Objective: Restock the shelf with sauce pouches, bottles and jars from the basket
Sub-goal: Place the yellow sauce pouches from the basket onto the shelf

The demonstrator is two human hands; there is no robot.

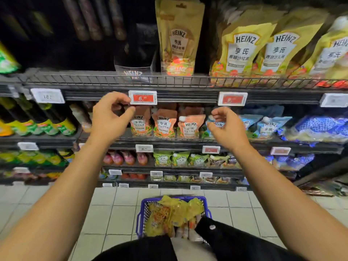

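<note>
A blue basket (140,215) stands on the floor tiles below me, filled with several yellow and orange sauce pouches (175,213). Both my arms reach toward the shelf at chest height. My left hand (110,117) hovers with loosely curled fingers just left of the orange Heinz pouches (163,123), holding nothing. My right hand (227,125) hangs in front of a blue Heinz pouch (217,125), fingers loosely curled and empty. On the upper wire shelf (169,80) one yellow Heinz pouch (178,38) stands upright, with more yellow pouches (244,48) to its right.
Red price tags (142,97) sit on the shelf edge above my hands. Dark bottles (47,123) fill the left shelves. Blue packets (320,127) lie at right. Lower shelves hold green pouches (180,159) and red jars (122,158). The upper shelf's left stretch is dark.
</note>
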